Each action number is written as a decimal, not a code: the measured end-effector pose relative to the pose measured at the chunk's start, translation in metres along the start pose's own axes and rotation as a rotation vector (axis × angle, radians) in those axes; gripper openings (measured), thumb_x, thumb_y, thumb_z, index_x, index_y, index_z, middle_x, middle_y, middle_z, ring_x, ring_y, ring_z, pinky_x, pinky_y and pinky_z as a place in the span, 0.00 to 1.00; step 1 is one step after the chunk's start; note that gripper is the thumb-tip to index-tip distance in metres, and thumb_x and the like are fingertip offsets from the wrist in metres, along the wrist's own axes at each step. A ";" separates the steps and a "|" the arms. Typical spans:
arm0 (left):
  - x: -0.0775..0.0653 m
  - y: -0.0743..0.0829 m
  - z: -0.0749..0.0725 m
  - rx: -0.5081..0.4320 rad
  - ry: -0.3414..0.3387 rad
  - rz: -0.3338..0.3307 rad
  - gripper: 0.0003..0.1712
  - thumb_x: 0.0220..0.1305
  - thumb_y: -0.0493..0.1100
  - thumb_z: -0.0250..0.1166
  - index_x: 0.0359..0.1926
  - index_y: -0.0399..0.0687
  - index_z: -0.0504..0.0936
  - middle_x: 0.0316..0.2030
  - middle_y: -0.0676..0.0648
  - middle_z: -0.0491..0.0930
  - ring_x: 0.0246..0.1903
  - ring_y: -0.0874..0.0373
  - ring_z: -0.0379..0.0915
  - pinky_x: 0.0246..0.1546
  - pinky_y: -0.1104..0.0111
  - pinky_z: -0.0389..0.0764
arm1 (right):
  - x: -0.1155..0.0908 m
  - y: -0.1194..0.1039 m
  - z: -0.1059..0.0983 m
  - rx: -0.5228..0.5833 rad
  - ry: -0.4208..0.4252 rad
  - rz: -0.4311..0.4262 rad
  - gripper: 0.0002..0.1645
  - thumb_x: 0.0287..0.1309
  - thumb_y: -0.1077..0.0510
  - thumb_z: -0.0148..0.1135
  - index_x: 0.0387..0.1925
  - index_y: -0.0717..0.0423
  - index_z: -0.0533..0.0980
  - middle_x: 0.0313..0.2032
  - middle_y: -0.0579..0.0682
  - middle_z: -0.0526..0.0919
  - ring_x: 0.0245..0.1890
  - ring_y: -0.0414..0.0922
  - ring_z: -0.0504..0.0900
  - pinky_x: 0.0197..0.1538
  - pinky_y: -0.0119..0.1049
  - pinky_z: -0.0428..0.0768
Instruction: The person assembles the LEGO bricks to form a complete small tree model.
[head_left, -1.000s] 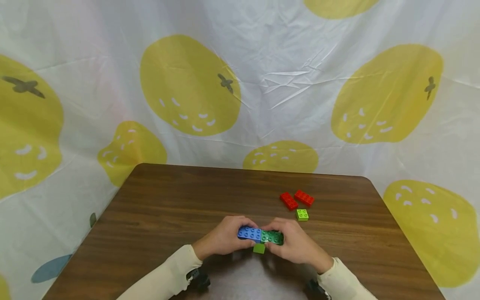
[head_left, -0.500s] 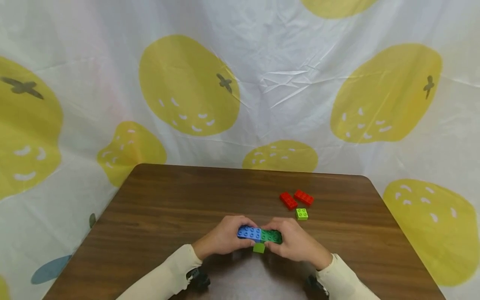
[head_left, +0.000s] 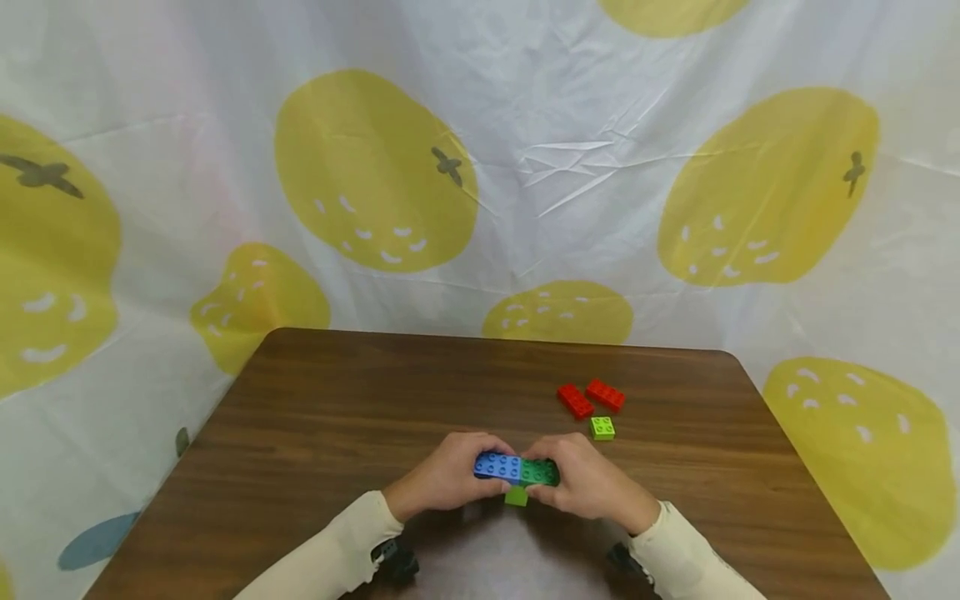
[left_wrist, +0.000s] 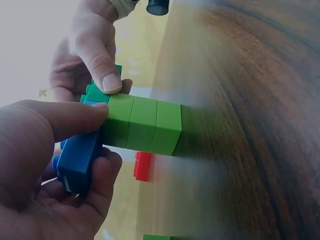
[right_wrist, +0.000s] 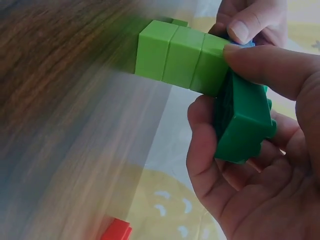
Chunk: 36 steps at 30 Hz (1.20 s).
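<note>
while blue brick [head_left: 497, 467] and green brick [head_left: 538, 472] are gripped by left hand [head_left: 447, 473] and right hand [head_left: 583, 479] respectively, seating atop lime stack [left_wrist: 143, 122] is judged underway, even downward pressing apparently required.

Smooth plastic blue brick [left_wrist: 79, 156], smooth plastic dark-green brick [right_wrist: 250, 106], satiny wood-grain tabletop [head_left: 390, 392]; creased, shiny cloth backdrop [head_left: 555, 225]

The brown wood-grain table [head_left: 337, 400] has rounded far corners. It carries a red brick [head_left: 575, 402], a second red brick [head_left: 605, 395] just beside it, and a lime four-stud block [head_left: 602, 428] near both. A three-block lime stack [left_wrist: 143, 123] stands upright on the surface.
</note>
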<state>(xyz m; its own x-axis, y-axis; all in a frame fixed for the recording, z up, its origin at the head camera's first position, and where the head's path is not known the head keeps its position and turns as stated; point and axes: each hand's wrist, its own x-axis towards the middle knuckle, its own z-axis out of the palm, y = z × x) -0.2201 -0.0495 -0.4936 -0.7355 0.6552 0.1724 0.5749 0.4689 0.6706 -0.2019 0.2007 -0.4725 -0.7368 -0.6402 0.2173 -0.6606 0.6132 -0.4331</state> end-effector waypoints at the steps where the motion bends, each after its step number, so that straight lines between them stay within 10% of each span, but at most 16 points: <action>1: 0.000 0.000 0.000 -0.001 0.002 0.002 0.20 0.66 0.50 0.76 0.56 0.52 0.86 0.50 0.53 0.87 0.44 0.68 0.79 0.48 0.74 0.81 | 0.000 0.000 0.000 0.000 -0.001 0.002 0.17 0.53 0.56 0.81 0.46 0.51 0.87 0.40 0.40 0.90 0.35 0.32 0.81 0.39 0.30 0.81; 36: -0.001 0.000 -0.001 0.000 0.027 -0.033 0.22 0.66 0.55 0.75 0.57 0.54 0.86 0.51 0.54 0.86 0.45 0.67 0.78 0.49 0.72 0.80 | -0.010 0.034 -0.031 0.082 0.129 0.104 0.12 0.68 0.49 0.72 0.49 0.47 0.86 0.36 0.35 0.88 0.37 0.32 0.84 0.42 0.38 0.87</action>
<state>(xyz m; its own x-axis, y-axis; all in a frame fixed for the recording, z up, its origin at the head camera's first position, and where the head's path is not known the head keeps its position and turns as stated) -0.2195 -0.0506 -0.4929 -0.7635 0.6231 0.1699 0.5503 0.4900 0.6760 -0.2217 0.2424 -0.4623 -0.8165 -0.5075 0.2752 -0.5694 0.6298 -0.5283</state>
